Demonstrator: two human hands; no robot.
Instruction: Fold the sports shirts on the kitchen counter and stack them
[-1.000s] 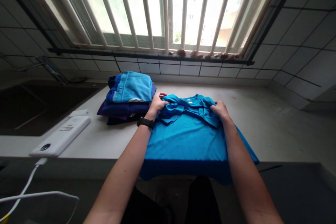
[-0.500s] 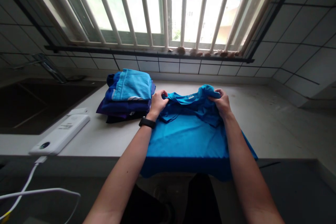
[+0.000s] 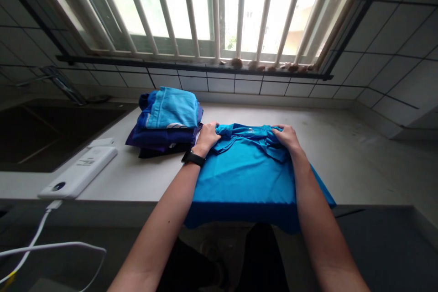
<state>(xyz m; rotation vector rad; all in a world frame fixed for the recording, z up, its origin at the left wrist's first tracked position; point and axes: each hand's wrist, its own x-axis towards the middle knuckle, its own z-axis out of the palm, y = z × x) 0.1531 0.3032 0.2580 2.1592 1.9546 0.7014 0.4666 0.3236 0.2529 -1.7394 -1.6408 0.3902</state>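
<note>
A blue T-shirt [image 3: 249, 173] lies spread on the white counter, its lower part hanging over the front edge. Its collar, with a small pale label inside, is at the far end. My left hand [image 3: 208, 138], with a black band on the wrist, is closed on the shirt's left shoulder. At the right shoulder, my right hand [image 3: 286, 137] grips the cloth between thumb and fingers. The sleeves are folded inward over the body of the shirt. Just left of my left hand sits a stack of folded clothes [image 3: 173, 108], light blue on top and dark purple below.
A white power strip [image 3: 80, 171] with a plugged-in cable [image 3: 37, 232] lies on the counter [image 3: 349, 169] at left. Beyond it are a dark sink [image 3: 44, 137] and a faucet [image 3: 65, 86]. A barred window rises behind, with small round objects [image 3: 236, 63] along its sill.
The shirt's collar and shoulders have been lowered and flattened, and the bunched right shoulder has come down. My right hand has dropped slightly. Both hands keep their hold.
</note>
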